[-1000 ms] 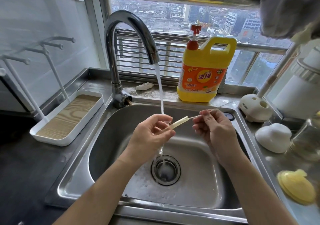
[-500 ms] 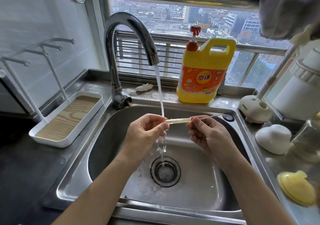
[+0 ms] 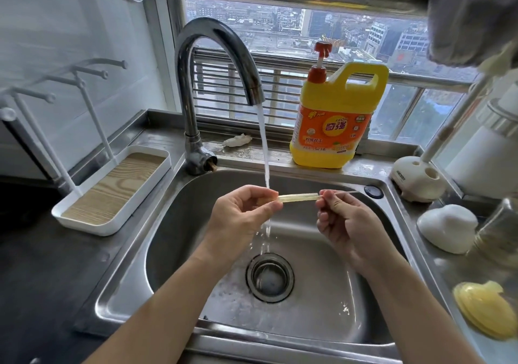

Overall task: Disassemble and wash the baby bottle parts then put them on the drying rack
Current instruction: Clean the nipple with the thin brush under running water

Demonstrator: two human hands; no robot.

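Note:
A pale yellow, translucent bottle straw (image 3: 298, 197) lies level over the steel sink (image 3: 179, 240), under the running tap water. My left hand (image 3: 241, 217) pinches its left end between thumb and fingers. My right hand (image 3: 340, 217) pinches a thin wire brush (image 3: 346, 193) that enters the straw's right end. The white drying rack (image 3: 92, 195), with a wood-pattern tray and upright pegs, stands on the left counter. On the right counter lie a yellow bottle part (image 3: 483, 309), a white cap (image 3: 445, 230) and a glass bottle (image 3: 499, 233).
The curved faucet (image 3: 213, 55) runs water into the drain (image 3: 269, 276). A yellow detergent jug (image 3: 335, 116) stands on the window ledge. A white brush holder (image 3: 417, 178) sits at the sink's right corner. A grey cloth (image 3: 473, 15) hangs top right.
The straw has tipped from slanted to level, and both hands have risen slightly. The right hand has slid closer to the straw's right end, with less wire showing between them.

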